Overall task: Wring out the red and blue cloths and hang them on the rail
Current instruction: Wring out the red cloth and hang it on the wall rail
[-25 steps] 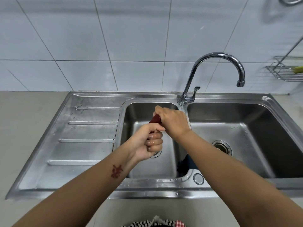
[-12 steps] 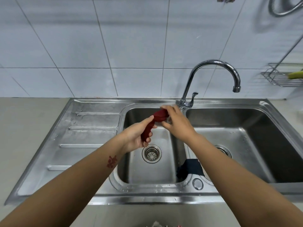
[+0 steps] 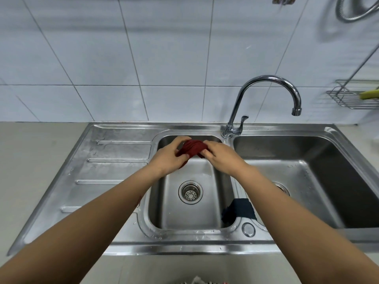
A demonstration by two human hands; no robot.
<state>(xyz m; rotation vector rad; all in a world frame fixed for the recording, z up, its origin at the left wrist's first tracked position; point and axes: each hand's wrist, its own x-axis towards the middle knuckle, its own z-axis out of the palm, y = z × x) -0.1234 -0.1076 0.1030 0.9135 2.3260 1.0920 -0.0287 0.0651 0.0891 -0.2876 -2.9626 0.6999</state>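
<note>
Hands grasp red cloth (image 3: 192, 148) over far end of left basin (image 3: 174, 212): left hand (image 3: 171, 158), right hand (image 3: 220, 158) each clenched on an end. Twist opposite ways, hard, keep drips in basin. Blue cloth (image 3: 239, 209) lies on near divider, not wrung

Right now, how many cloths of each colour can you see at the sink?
Red cloth: 1, bunched between the left hand and right hand above the left basin.
Blue cloth: 1, draped over the divider between the basins.
Total: 2
</note>
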